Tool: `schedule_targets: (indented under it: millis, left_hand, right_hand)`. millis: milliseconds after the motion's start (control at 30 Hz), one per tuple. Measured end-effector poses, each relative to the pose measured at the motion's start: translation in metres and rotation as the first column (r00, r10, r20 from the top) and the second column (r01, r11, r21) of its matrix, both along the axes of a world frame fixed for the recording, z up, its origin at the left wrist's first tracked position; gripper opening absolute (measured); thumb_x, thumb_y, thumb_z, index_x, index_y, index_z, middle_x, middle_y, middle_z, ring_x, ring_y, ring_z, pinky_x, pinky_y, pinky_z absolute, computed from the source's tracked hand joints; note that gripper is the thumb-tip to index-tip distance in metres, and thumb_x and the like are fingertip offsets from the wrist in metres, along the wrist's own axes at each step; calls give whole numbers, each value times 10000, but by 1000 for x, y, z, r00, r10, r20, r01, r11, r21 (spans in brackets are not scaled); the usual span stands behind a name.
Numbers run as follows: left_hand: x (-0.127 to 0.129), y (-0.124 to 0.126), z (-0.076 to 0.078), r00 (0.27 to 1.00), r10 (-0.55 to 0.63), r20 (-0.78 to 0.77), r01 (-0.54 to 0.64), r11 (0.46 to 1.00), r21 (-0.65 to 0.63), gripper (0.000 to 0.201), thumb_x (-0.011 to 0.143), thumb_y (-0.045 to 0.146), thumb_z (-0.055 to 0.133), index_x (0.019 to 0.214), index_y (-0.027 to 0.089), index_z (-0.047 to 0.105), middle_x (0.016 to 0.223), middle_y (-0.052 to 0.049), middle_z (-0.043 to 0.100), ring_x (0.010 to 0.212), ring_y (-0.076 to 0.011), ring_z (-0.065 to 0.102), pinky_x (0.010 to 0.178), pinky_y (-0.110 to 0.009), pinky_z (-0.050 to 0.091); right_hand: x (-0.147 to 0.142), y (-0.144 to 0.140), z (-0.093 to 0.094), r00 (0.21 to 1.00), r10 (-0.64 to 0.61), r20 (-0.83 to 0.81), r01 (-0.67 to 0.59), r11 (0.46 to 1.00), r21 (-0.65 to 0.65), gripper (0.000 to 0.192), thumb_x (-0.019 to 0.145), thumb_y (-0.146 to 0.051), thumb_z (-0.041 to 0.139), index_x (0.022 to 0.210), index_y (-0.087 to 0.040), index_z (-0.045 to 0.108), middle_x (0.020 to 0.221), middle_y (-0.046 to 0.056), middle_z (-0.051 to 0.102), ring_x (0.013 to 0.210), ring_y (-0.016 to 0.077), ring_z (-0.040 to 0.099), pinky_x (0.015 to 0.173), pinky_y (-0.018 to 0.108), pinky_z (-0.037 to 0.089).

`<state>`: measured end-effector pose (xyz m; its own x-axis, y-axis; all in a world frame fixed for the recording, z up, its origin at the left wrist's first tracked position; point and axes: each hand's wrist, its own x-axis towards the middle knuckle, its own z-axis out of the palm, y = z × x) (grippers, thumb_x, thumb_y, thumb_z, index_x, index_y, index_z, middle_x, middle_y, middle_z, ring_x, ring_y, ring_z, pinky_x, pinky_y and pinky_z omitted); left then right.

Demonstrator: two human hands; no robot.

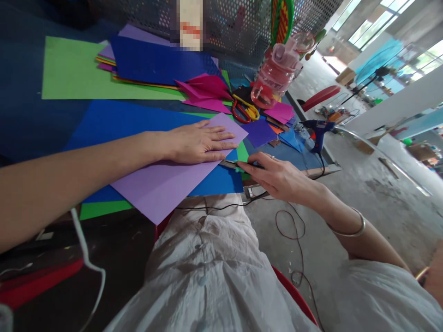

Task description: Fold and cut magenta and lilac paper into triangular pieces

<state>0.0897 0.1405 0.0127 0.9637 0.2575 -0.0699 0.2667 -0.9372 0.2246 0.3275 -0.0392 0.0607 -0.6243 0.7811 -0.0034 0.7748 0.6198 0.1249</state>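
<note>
Mid-frame, the left hand (199, 142) lies flat and open on the purple sheet (173, 177), pinning it to the table (20, 120). The right hand (277, 177) pinches a dark tool (231, 164), perhaps a cutter, at the sheet's edge.

Matt purple paper sheet (166, 180), smooth, over matt blue paper (114, 122). Glossy clear pink plastic bottle (273, 78). Perforated metal screen (235, 27). Rough concrete floor (374, 198). Shiny metal bangle (351, 230).

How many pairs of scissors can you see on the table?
1: the scissors with red and yellow handles lie beside the pink bottle, beyond the left hand pressing the purple sheet. Others may hide under paper.
</note>
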Motion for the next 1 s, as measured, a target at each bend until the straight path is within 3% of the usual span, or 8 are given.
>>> schedule_targets:
  millis: [300, 533, 733, 1000]
  left_hand:
    - [-2, -7, 6, 999, -41, 23, 40, 998, 41, 613, 1120, 551, 250, 1677, 307, 324, 1789, -39, 210, 1654, -307, 174, 1313, -588, 67]
    - [-11, -17, 7, 997, -56, 50, 58, 997, -44, 632, 1123, 508, 159, 1657, 258, 386, 1746, -58, 346, 1626, -255, 286, 1319, -489, 180]
    - [-17, -19, 9, 999, -38, -36, 36, 998, -49, 608, 1125, 475, 161, 1701, 302, 251, 1786, -6, 228, 1656, -265, 181, 1331, -549, 40]
    - [-16, -28, 19, 997, -12, -80, 9, 999, -45, 591, 1135, 432, 181, 1697, 264, 258, 1789, -6, 207, 1658, -256, 169, 1335, -530, 29]
  right_hand:
    - [-6, -1, 0, 994, -41, 99, 41, 999, 9, 492, 1077, -161, 360, 1550, -170, 494, 1285, 174, 628, 1025, 240, 629, 637, 279, 483]
    - [-9, 1, 3, 987, -27, 156, 21, 999, 39, 492, 1073, -164, 341, 1538, -163, 500, 1212, 160, 628, 952, 228, 594, 577, 302, 317]
    - [-7, 1, 1, 991, -49, 124, 47, 999, 18, 497, 1053, -166, 404, 1543, -172, 482, 1255, 153, 608, 862, 180, 552, 588, 305, 303]
    - [-6, 0, -2, 994, -13, 106, 8, 998, 55, 485, 1054, -158, 409, 1533, -142, 483, 1232, 143, 607, 865, 174, 528, 614, 304, 329]
